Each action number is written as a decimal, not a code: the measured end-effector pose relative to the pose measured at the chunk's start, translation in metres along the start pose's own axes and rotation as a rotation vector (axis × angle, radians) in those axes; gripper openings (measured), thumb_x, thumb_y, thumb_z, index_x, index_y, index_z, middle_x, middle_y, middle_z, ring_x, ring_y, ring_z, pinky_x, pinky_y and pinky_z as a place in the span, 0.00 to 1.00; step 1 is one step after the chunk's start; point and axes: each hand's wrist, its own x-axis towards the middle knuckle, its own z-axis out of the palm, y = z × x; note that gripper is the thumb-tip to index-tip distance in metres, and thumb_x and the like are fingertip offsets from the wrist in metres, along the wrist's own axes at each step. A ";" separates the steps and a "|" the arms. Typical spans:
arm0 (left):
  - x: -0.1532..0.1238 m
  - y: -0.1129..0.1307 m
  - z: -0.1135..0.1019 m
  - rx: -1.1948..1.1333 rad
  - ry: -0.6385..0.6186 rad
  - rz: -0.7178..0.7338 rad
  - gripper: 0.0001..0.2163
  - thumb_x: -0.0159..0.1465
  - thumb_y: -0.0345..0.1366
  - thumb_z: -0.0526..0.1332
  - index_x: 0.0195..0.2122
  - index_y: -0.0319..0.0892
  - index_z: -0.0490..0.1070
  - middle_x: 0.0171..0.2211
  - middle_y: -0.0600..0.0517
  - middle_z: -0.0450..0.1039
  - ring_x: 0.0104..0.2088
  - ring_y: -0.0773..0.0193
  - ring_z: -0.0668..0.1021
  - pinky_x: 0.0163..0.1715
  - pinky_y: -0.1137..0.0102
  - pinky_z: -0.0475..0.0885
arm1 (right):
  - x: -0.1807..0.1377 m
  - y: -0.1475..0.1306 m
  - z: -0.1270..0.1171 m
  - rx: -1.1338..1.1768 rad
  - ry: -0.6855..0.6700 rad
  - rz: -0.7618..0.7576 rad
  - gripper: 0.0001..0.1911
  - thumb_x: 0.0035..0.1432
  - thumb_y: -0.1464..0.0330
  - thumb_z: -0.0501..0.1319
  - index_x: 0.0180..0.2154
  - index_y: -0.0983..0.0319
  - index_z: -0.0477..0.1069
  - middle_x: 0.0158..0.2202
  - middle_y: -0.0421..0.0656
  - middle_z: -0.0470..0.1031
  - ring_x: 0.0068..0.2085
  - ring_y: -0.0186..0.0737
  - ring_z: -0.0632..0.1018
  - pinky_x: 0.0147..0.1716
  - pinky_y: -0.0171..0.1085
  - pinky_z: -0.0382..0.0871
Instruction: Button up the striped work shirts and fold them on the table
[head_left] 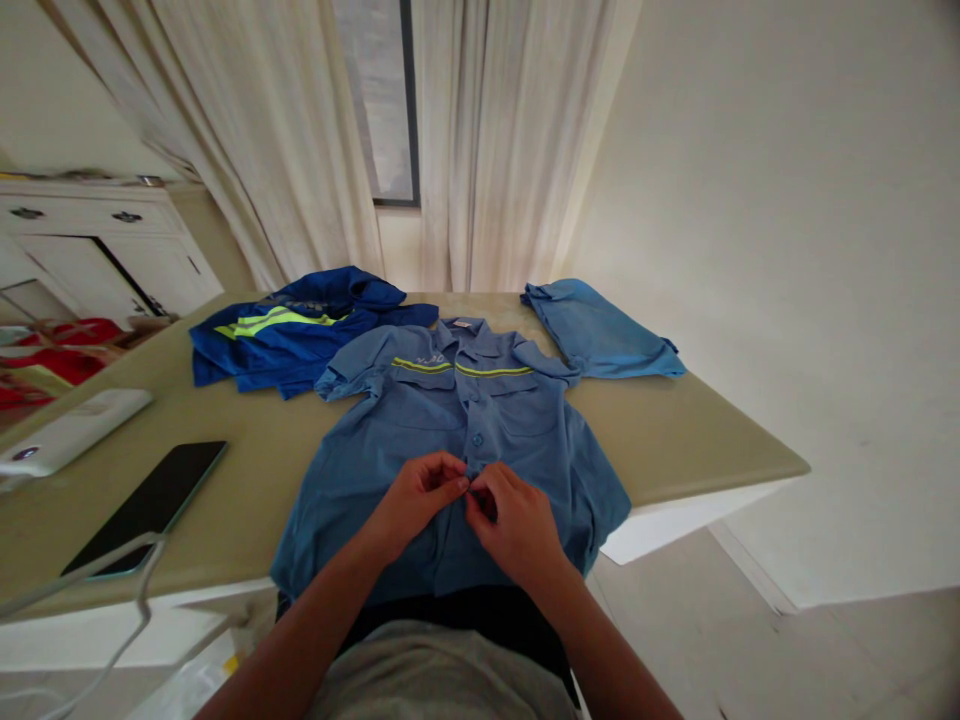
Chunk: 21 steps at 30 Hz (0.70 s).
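A blue-grey short-sleeved work shirt lies spread face up in front of me, its collar pointing away. Yellow stripes run across its chest, and its lower hem hangs over the table's near edge. At the front placket, below a visible button, my left hand pinches the cloth between thumb and fingers. My right hand pinches the same spot from the other side, fingertips touching those of the left. Whatever small part of the placket sits between the fingertips is mostly hidden.
The shirt rests on a greenish-tan table. Behind it on the left lies a crumpled dark blue garment with a yellow band; a folded light blue garment is at right. A phone, cable and white device are on the left.
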 end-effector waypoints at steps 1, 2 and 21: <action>0.000 -0.001 0.000 0.032 0.006 0.017 0.15 0.57 0.46 0.73 0.39 0.41 0.78 0.34 0.51 0.79 0.36 0.62 0.78 0.41 0.69 0.72 | 0.000 0.000 -0.001 -0.008 -0.013 0.004 0.04 0.63 0.73 0.62 0.35 0.59 0.70 0.34 0.40 0.76 0.30 0.34 0.75 0.31 0.33 0.62; 0.000 -0.001 0.001 0.058 0.013 0.032 0.15 0.58 0.46 0.73 0.39 0.41 0.78 0.34 0.51 0.79 0.37 0.62 0.78 0.42 0.68 0.73 | 0.000 0.001 -0.001 -0.009 -0.017 -0.005 0.04 0.63 0.73 0.61 0.35 0.59 0.70 0.34 0.40 0.76 0.30 0.34 0.75 0.31 0.32 0.62; -0.004 -0.004 0.007 0.381 0.087 0.123 0.16 0.64 0.46 0.66 0.48 0.40 0.79 0.35 0.50 0.79 0.31 0.64 0.75 0.32 0.70 0.69 | 0.006 0.022 0.003 0.643 0.010 0.208 0.07 0.64 0.64 0.65 0.33 0.60 0.74 0.27 0.37 0.75 0.28 0.33 0.75 0.27 0.31 0.66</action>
